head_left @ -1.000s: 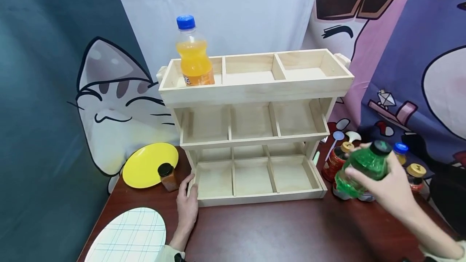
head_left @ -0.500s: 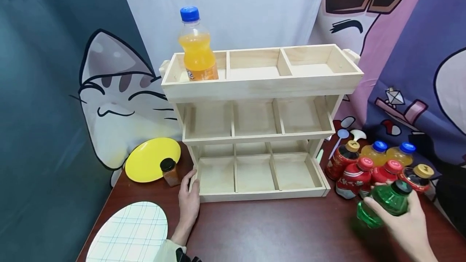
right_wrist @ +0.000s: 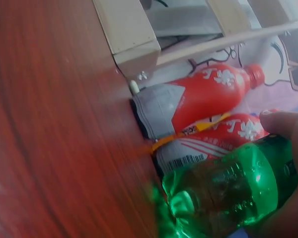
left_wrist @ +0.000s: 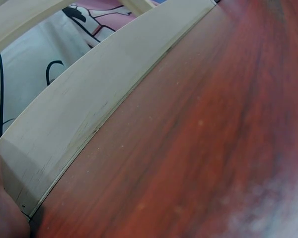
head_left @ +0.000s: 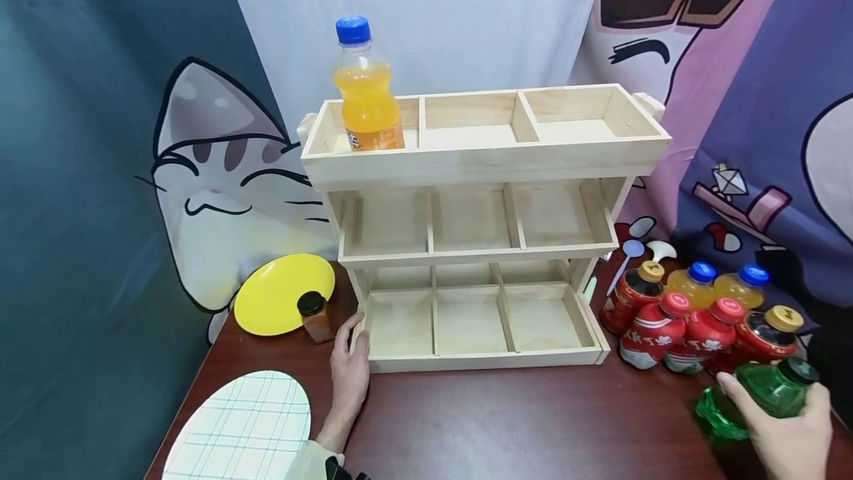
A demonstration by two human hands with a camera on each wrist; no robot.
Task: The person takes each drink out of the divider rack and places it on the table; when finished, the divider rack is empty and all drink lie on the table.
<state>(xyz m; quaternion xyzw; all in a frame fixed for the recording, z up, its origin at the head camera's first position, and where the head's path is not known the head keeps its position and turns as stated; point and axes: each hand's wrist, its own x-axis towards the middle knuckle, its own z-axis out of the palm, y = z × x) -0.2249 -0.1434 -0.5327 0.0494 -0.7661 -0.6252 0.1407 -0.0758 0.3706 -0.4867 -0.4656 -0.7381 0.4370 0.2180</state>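
My right hand [head_left: 796,428] holds a green plastic bottle [head_left: 766,391] with a dark cap, tilted over the table at the lower right. In the right wrist view the bottle's clear green base [right_wrist: 188,203] is low over the wood; I cannot tell whether it touches. My left hand [head_left: 349,376] grips the lower left front corner of a three-tier wooden rack [head_left: 486,364], thumb at the front and fingers at the side. An orange soda bottle [head_left: 369,106] with a blue cap stands upright in the rack's top left compartment.
Right of the rack stand red bottles [head_left: 653,335], dark drinks with gold caps [head_left: 763,332] and orange drinks with blue caps [head_left: 741,287]. A yellow plate [head_left: 266,298], a spice jar [head_left: 316,321] and a white checked oval mat [head_left: 240,428] lie on the left.
My right hand has carried the green bottle rightward and down, from in front of the bottle group to the table's near right. My left hand stays at the rack's corner.
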